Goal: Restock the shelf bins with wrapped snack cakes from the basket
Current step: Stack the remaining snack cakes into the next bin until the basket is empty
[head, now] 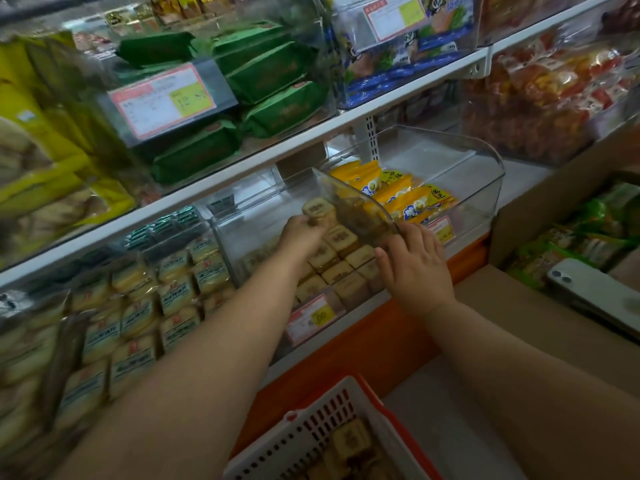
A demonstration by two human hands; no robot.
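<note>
Several wrapped snack cakes (341, 258) lay in rows inside the clear shelf bin (249, 233), and more waited in the white basket (311, 431) below us. Our left hand (301, 233) reached into the bin, fingers curled round one cake at the back row. Our right hand (414, 268) held up the hinged lid (360, 209), fingers spread fairly straight against it. We judged the cake should be seated flat; the lid edge and bin wall left little room on either side.
</note>
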